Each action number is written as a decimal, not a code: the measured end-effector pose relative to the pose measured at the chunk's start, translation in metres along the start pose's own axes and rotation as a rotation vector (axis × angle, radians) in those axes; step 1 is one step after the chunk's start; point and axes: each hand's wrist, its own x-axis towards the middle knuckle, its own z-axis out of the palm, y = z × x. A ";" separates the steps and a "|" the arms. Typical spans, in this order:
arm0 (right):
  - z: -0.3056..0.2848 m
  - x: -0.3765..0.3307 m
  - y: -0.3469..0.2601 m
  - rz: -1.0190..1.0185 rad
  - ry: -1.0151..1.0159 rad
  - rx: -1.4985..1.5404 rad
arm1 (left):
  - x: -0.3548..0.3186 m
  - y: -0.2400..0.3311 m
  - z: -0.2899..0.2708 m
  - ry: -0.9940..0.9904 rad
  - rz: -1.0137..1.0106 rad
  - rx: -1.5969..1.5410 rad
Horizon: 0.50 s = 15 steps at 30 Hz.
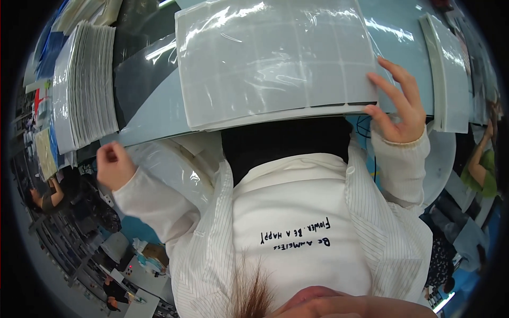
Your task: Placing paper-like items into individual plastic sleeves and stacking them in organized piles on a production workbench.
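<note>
In front of me lies a stack of glossy clear plastic sheets [275, 58], marked off in a grid of pockets, with its near edge along the table's front edge. My right hand [400, 103] is at the stack's right edge, its fingers apart and the fingertips at or just beside the sheets. Off to the left, my left hand [114, 165] is curled into a loose fist near the table's edge. I see nothing in it. It is apart from the stack and just below a thick pile of white-edged sheets [87, 87].
Another stack of pale sheets [445, 74] stands at the table's right side. A dark plastic sheet [146, 79] lies left of the middle stack on the pale table [159, 108]. A white plastic bag [177, 172] hangs below the edge. Other people are at both sides.
</note>
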 end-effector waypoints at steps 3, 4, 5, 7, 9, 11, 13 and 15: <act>-0.028 -0.011 0.020 0.054 -0.051 -0.042 | 0.009 0.029 -0.036 -0.223 -0.003 -0.549; -0.043 -0.009 0.023 0.067 -0.027 -0.072 | 0.013 0.055 -0.043 -0.361 0.071 -0.570; -0.055 -0.004 0.025 0.076 0.000 -0.098 | 0.018 0.082 -0.046 -0.463 0.235 -0.532; -0.066 0.026 0.037 -0.067 0.004 -0.089 | 0.024 0.134 -0.042 -0.614 0.553 -0.492; -0.062 0.052 0.049 -0.262 -0.016 -0.078 | 0.034 0.163 -0.004 -0.657 0.907 -0.511; -0.006 0.104 0.072 -0.652 0.130 0.471 | 0.033 0.190 0.027 -0.625 1.022 -0.533; 0.024 0.131 0.071 -0.951 0.273 1.009 | 0.028 0.195 0.050 -0.675 0.945 -0.553; -0.010 0.122 0.048 -0.301 -0.218 0.235 | 0.020 0.211 0.059 -0.640 0.855 -0.373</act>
